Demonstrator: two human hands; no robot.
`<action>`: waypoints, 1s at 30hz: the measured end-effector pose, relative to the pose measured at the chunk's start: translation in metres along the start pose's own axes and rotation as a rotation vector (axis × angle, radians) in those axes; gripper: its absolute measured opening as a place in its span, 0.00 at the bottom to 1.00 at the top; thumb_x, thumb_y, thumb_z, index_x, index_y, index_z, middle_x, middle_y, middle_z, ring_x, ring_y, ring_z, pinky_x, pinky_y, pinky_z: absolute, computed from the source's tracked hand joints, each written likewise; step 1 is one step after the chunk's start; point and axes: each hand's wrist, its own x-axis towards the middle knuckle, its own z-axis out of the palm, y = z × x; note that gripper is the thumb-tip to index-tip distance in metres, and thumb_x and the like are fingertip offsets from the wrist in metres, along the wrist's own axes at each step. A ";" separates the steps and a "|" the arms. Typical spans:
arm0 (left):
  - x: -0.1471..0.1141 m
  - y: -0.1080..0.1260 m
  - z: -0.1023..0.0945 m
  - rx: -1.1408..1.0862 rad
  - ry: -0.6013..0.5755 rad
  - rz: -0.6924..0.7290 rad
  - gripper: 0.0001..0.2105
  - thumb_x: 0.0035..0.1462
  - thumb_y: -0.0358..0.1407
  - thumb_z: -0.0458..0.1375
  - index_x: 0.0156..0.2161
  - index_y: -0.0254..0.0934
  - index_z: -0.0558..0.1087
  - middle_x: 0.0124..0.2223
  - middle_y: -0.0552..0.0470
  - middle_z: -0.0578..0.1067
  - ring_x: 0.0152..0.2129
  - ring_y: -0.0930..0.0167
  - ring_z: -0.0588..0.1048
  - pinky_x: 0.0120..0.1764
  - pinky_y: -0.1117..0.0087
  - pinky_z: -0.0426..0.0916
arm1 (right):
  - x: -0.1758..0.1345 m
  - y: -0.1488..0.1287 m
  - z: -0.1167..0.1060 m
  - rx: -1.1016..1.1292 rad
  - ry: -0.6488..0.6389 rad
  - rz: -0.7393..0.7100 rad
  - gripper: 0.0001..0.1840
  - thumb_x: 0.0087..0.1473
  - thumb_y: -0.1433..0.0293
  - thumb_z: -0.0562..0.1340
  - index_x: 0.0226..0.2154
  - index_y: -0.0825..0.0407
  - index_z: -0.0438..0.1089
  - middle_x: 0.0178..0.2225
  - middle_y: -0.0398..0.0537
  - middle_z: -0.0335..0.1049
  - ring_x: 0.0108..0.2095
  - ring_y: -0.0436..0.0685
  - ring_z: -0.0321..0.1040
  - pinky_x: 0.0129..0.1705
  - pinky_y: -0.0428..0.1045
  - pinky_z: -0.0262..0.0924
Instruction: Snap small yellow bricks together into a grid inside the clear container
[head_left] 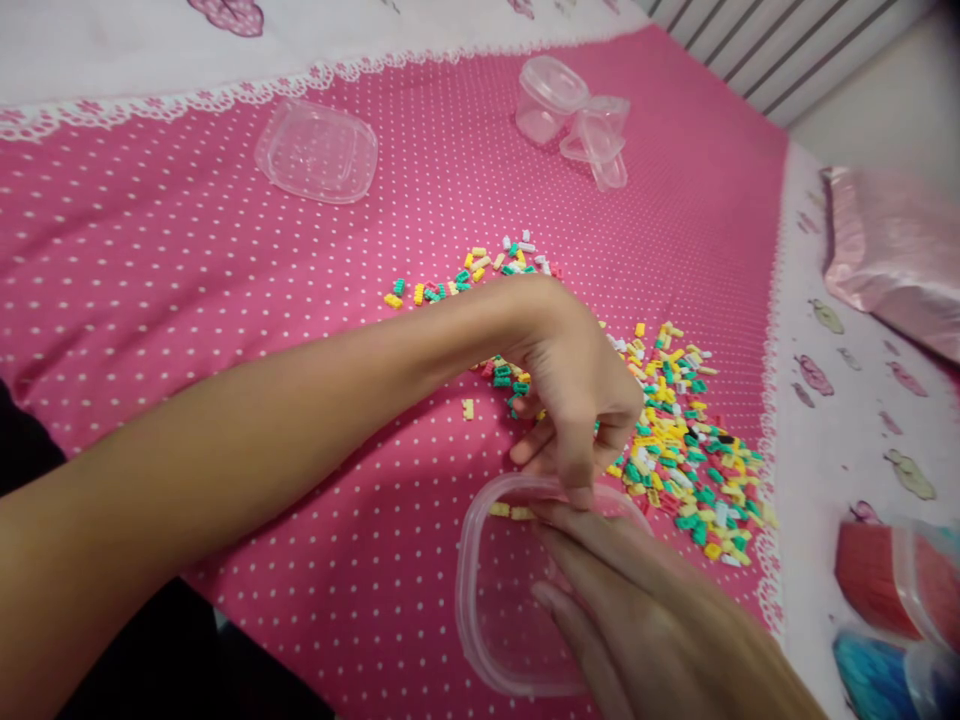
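Observation:
My left hand (pixel 581 390) reaches in from the left with the wrist bent. One digit points down past the far rim of a clear plastic container (pixel 471 610), close to my right fingertips; the other fingers curl behind the rim, and anything in them is hidden. My right hand (pixel 645 610) lies over the right side of the container, fingers stretched out and thumb apart. Beside its fingertips, a short row of pale yellow toy bricks (pixel 510 512) shows at the container's far side. Just beyond both hands spreads a pile of small coloured bricks (pixel 675 430), partly covered by my left hand.
A clear lid or shallow tray (pixel 316 152) lies at the back left of the pink dotted cloth (pixel 187 250). Clear lidded tubs (pixel 551 95) stand at the back. On the right are a shiny pink pouch (pixel 896 250) and containers with red (pixel 866 575) and blue (pixel 870 675) contents.

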 end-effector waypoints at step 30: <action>0.000 0.002 0.004 -0.173 0.097 -0.069 0.10 0.30 0.26 0.73 0.21 0.36 0.77 0.22 0.53 0.78 0.24 0.64 0.78 0.27 0.72 0.66 | -0.014 0.009 0.010 -0.251 -0.018 -0.118 0.29 0.58 0.80 0.52 0.60 0.56 0.69 0.53 0.54 0.76 0.43 0.64 0.80 0.38 0.54 0.79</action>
